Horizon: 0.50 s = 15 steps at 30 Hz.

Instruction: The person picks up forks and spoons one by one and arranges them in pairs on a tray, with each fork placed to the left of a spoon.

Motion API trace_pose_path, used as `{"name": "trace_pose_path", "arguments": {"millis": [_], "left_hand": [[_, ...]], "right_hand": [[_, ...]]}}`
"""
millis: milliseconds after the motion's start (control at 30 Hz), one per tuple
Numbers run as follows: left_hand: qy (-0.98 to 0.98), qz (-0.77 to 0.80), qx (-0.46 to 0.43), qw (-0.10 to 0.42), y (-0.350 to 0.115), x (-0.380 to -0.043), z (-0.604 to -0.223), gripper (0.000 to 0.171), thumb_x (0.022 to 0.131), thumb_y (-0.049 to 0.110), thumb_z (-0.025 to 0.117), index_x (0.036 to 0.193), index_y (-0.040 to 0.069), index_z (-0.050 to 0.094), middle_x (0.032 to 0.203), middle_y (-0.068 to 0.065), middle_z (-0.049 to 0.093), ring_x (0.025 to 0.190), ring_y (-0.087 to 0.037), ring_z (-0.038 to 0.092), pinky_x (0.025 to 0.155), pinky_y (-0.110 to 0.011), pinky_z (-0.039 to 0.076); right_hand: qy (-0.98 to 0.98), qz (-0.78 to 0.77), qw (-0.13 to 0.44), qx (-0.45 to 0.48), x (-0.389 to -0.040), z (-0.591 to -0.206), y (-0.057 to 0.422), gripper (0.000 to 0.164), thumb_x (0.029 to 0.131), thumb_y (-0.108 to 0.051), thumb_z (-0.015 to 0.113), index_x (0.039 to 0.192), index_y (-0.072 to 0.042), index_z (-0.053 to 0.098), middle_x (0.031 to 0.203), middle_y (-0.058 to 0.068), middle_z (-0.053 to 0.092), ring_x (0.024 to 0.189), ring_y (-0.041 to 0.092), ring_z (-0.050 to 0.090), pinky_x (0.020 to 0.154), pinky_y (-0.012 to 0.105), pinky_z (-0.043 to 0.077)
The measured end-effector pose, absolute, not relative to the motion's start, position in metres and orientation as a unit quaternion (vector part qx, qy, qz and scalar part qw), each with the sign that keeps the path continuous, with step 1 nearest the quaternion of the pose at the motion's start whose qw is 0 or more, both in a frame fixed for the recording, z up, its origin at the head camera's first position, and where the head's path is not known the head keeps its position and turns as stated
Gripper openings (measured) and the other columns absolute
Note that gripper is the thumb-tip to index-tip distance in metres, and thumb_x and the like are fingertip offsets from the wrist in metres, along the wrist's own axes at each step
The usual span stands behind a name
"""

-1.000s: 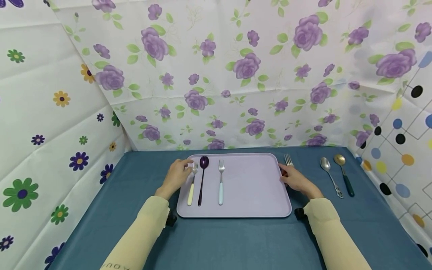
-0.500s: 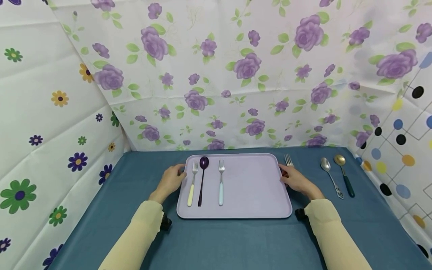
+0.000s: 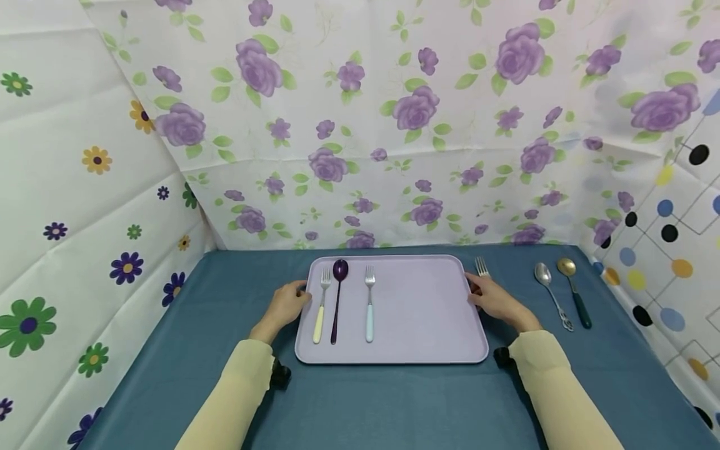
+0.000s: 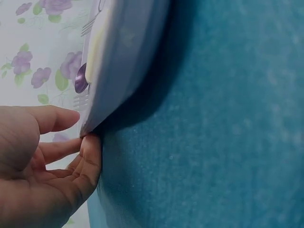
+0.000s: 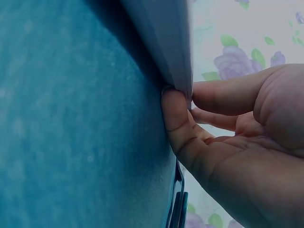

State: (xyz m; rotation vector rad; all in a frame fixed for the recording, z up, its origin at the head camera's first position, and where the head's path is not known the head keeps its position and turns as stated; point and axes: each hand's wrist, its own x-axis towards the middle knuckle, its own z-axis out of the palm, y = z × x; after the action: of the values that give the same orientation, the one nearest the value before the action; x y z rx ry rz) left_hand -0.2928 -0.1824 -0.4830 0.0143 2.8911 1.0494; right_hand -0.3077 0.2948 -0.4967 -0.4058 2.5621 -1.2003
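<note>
A pale lilac rectangular tray [image 3: 422,312] lies on the blue tablecloth. On its left part are a fork with a yellow handle [image 3: 318,324], a dark purple spoon [image 3: 340,271] and a fork with a light blue handle [image 3: 369,322]. My left hand [image 3: 284,306] is at the tray's left edge; in the left wrist view its fingers [image 4: 90,159] curl under the rim, with the thumb close over it. At the opposite edge, my right hand [image 3: 497,300] pinches the rim, thumb on top and fingers [image 5: 176,116] beneath.
Behind my right hand lies another fork [image 3: 481,267], its lower part hidden. Farther right are a silver spoon [image 3: 543,275] and a gold spoon with a dark green handle [image 3: 580,310]. A flowered cloth wall [image 3: 371,125] rises at the table's back edge.
My left hand has come off the top of the yellow-handled fork, moving left to the tray's edge. My right hand has stayed at the right rim, and the cutlery lies as before.
</note>
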Motion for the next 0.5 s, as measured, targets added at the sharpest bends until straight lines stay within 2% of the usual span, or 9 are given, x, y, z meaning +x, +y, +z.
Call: {"name": "trace_pose_path", "arguments": {"millis": [133,333,500], "left_hand": [[0.937,0.346,0.018,0.038,-0.1844,-0.2945,-0.4836,0.046,0.102,0.007,0.056,0.145,-0.010,0.055,0.091,-0.011,0.065,0.078,-0.022,0.056,0.074,-0.037,0.045],[0.933,0.354,0.049,0.046,-0.1905,-0.2945,-0.4844,0.045,0.102,0.003,0.059,0.143,-0.013,0.054,0.106,-0.018,0.069,0.091,-0.026,0.063,0.081,-0.042,0.054],[0.930,0.358,0.053,0.068,-0.1921,-0.2950,-0.4848,0.049,0.103,0.004,0.061,0.147,-0.012,0.050,0.113,-0.019,0.068,0.100,-0.028,0.065,0.086,-0.043,0.055]], "right_hand": [[0.890,-0.412,0.140,-0.136,-0.3064,-0.4951,0.2955,0.063,0.103,0.005,0.047,0.158,0.016,0.019,0.113,0.027,0.059,0.095,0.030,0.060,0.077,0.039,0.055],[0.893,-0.402,0.134,-0.151,-0.3061,-0.4950,0.2968,0.063,0.102,0.004,0.047,0.157,0.018,0.021,0.110,0.027,0.059,0.091,0.028,0.061,0.072,0.034,0.055],[0.897,-0.393,0.140,-0.144,-0.3082,-0.4951,0.2947,0.062,0.104,0.004,0.046,0.158,0.017,0.020,0.112,0.028,0.060,0.093,0.030,0.062,0.075,0.038,0.055]]}}
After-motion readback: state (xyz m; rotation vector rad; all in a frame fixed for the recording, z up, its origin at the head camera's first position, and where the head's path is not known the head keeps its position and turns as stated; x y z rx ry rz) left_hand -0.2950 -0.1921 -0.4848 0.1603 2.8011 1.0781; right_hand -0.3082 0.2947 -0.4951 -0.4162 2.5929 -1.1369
